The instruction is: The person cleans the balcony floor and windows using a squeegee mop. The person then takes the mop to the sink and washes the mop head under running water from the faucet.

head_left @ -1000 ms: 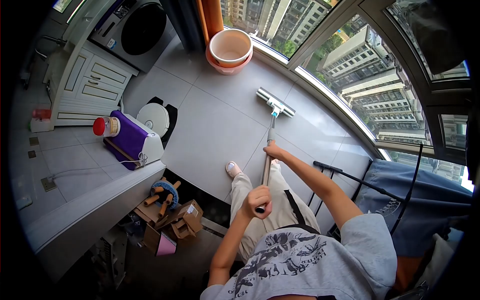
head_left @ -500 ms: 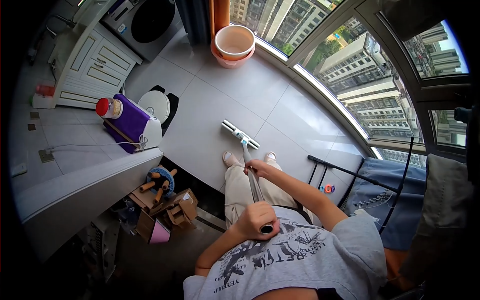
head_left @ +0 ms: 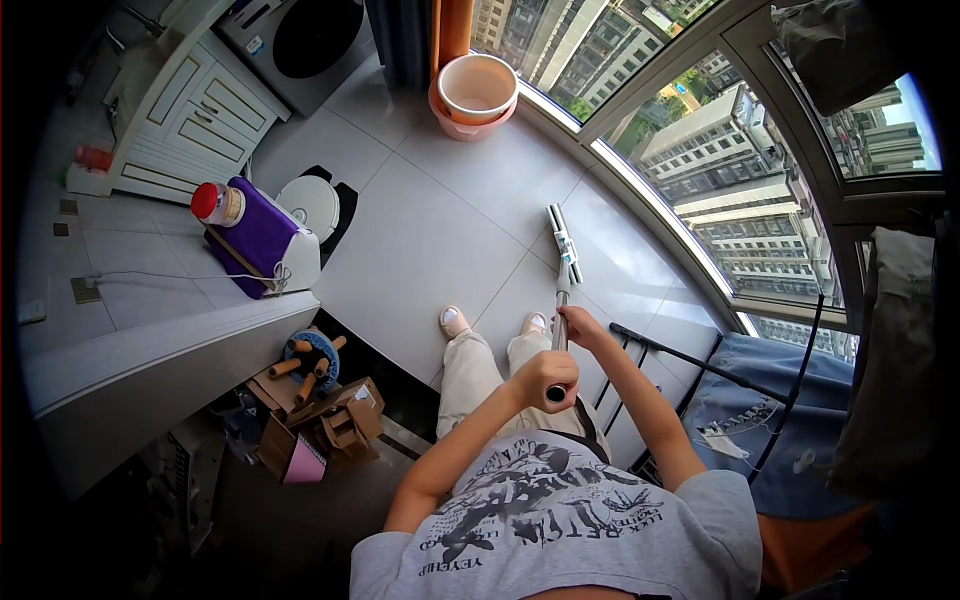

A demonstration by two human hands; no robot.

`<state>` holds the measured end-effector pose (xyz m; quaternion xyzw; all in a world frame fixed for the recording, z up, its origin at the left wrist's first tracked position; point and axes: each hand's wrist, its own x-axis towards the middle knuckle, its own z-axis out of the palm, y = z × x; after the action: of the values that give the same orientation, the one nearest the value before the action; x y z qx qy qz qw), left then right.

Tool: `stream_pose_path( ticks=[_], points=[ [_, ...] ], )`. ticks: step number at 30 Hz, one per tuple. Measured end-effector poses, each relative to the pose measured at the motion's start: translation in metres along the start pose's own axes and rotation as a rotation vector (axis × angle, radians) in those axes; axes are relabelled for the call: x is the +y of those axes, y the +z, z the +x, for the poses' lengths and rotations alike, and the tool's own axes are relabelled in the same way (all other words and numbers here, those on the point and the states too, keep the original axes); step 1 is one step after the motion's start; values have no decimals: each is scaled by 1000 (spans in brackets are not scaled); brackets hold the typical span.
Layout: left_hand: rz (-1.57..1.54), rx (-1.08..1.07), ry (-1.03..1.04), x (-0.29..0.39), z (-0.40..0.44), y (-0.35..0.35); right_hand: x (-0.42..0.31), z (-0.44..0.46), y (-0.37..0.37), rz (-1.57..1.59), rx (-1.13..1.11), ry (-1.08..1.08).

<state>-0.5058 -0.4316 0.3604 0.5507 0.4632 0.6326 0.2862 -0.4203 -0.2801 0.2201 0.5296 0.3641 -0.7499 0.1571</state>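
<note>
A mop with a grey pole [head_left: 563,297] and a narrow white head [head_left: 563,243] extends forward from my body, its head on the tiled floor. My left hand [head_left: 545,380] is wrapped round the top of the pole, just below its round open end. Further down, my right hand [head_left: 580,326] closes round the same pole, nearer the head. My feet in light slippers [head_left: 453,321] are on the floor to the left of the pole.
Stacked basins [head_left: 478,88] stand by the window. On the left are a purple-covered box [head_left: 250,235] and a round white device [head_left: 308,207]. Cardboard boxes [head_left: 350,415] and a stool with wooden legs [head_left: 313,362] lie lower left. A black rack [head_left: 690,360] stands right.
The mop head has swung to the right across the floor, towards the window, and turned steeper. Both hands have moved right with the pole, the left one also forward.
</note>
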Motion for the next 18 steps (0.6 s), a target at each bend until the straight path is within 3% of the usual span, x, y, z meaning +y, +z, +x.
stream_pose_path(
  ticks=[3,5,12,16,18],
  points=[
    [-5,-31,-4,3,-4,-24,-8,0,32,-5,55,28],
    [7,-21,-60,10,-12,-39,0,21,49,-230,30,61],
    [60,32,-241,94,-41,-111,2,-14,171,-380,-348,181],
    [121,142,-282,113,-40,-120,11,-16,200,-294,-577,181],
    [106,215,-294,107,-38,-122,6,-16,199,-272,-562,149]
  ],
)
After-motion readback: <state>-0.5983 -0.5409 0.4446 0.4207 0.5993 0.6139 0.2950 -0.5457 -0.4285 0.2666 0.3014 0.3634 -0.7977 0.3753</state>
